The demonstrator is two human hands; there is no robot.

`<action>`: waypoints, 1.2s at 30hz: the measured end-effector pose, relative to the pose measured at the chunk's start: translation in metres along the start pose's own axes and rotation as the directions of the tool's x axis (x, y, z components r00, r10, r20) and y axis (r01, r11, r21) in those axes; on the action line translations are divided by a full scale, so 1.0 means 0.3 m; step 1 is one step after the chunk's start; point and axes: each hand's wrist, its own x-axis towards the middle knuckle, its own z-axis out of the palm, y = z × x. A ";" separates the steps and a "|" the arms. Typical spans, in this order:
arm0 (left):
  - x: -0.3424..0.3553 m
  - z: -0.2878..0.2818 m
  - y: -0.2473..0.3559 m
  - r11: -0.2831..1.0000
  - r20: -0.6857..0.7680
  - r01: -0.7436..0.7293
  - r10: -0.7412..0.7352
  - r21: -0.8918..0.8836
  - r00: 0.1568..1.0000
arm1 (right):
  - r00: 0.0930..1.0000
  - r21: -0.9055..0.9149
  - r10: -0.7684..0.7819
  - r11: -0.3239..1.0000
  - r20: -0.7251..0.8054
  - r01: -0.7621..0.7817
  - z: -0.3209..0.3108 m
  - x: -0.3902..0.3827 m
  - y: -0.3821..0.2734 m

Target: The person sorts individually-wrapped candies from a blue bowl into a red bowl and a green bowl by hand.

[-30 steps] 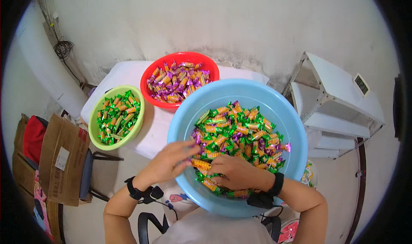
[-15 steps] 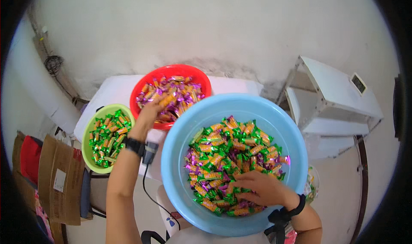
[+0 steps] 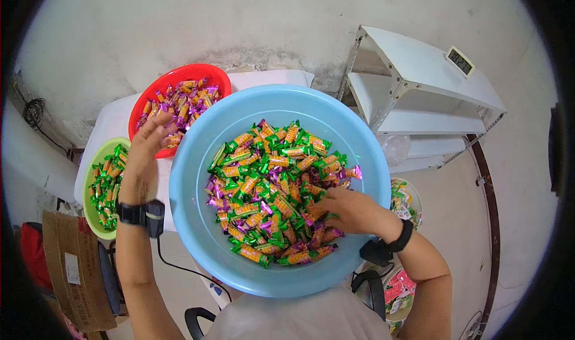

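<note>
A large light-blue basin (image 3: 188, 184) holds many wrapped snack sticks, with green-and-orange and purple-and-orange wrappers mixed (image 3: 248, 185). My right hand (image 3: 353, 211) reaches into its right side, fingers curved and apart, touching the sticks. My left hand (image 3: 144, 154) is raised by the near edge of a red basin (image 3: 221, 79), fingers apart, nothing visible in them. That basin holds purple-wrapped sticks (image 3: 185, 103), behind and left of the blue one. A smaller pale-green basin (image 3: 94, 223) of green-wrapped sticks (image 3: 109, 184) stands at the left, beside my left wrist.
A white-covered table (image 3: 269, 76) stands against the wall. At right are white metal shelves (image 3: 431, 58) with a small digital display (image 3: 460, 61) on top, and containers of packets (image 3: 404, 199) below. Cardboard (image 3: 78, 268) lies lower left. A black cable (image 3: 185, 265) runs from my left wrist.
My left hand left the blue basin for the red one with an orange-wrapped stick, which no longer shows in its fingers. My right hand stays among the mixed sticks. The view has shifted.
</note>
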 end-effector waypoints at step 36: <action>0.418 -0.131 -0.202 0.976 -0.109 0.083 -0.107 -0.203 0.988 | 0.999 0.055 0.019 0.998 -0.039 -0.017 -0.005 0.005 0.048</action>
